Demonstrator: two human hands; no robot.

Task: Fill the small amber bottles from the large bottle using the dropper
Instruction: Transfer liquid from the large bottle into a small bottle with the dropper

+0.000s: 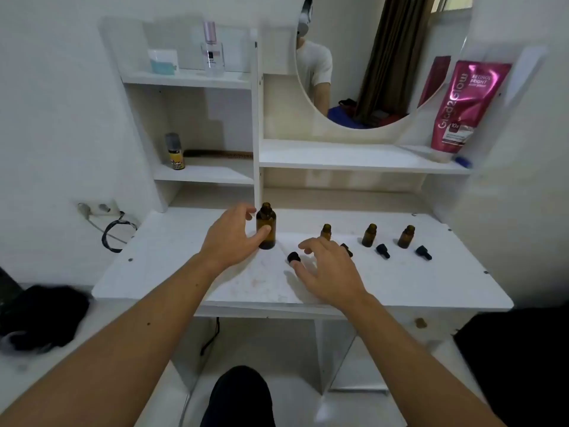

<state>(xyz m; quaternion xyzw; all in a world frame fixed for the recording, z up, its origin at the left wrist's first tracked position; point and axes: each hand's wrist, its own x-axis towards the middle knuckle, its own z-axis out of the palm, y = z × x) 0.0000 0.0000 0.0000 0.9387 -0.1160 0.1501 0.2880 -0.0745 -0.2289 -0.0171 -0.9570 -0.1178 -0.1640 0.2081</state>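
Note:
The large amber bottle point(266, 226) stands uncapped on the white desk point(172, 260), left of centre. My left hand point(231, 238) curls around its left side with the thumb resting on its front, and the fingers are still apart. A black dropper cap point(293, 257) lies just right of the bottle. My right hand point(329, 269) hovers over it with fingers spread, holding nothing. Three small amber bottles point(326, 232) point(369, 235) point(406, 237) stand uncapped in a row to the right. A small black cap lies in front of each point(347, 249) point(383, 251) point(423, 252).
A shelf unit rises behind the desk, with a spray can point(175, 151), a comb, a perfume bottle point(211, 50) and a round mirror point(378, 57). A pink pouch point(462, 109) leans at the right. A wall socket with a cable point(101, 211) is at the left.

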